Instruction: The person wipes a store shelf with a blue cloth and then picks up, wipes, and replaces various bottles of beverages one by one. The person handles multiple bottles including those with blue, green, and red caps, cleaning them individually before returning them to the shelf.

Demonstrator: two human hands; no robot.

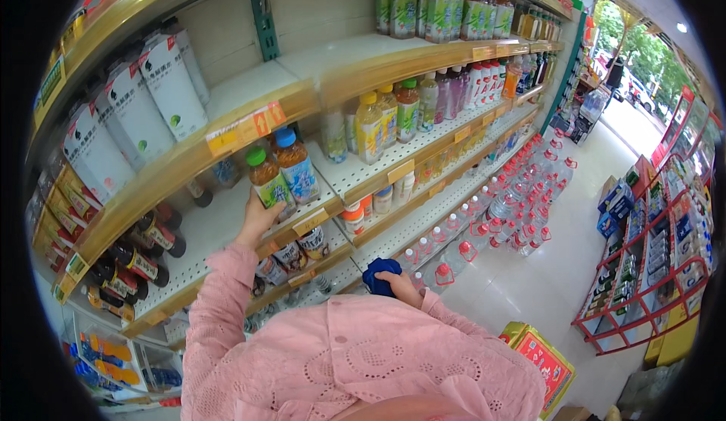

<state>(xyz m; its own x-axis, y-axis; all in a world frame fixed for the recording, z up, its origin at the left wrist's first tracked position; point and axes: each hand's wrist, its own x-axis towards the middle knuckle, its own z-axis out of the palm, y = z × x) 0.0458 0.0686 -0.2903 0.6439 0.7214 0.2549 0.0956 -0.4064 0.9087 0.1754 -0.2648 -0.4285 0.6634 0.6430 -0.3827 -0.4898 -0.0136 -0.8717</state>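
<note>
My left hand is around the lower part of a green-capped bottle of brown tea drink at the front of the middle shelf. Right beside that bottle stands a blue-capped tea bottle with a blue and white label. Low in front of my body, my right hand grips a bunched dark blue cloth. Further right on the same level, yellow-capped bottles and another green-capped bottle stand upright. Whether the held bottle still touches the shelf, I cannot tell.
White cartons and green-labelled bottles stand on the shelf above. Dark bottles fill the left end. Large water bottles with red caps crowd the floor at right. A red wire rack and a red-yellow box flank the aisle.
</note>
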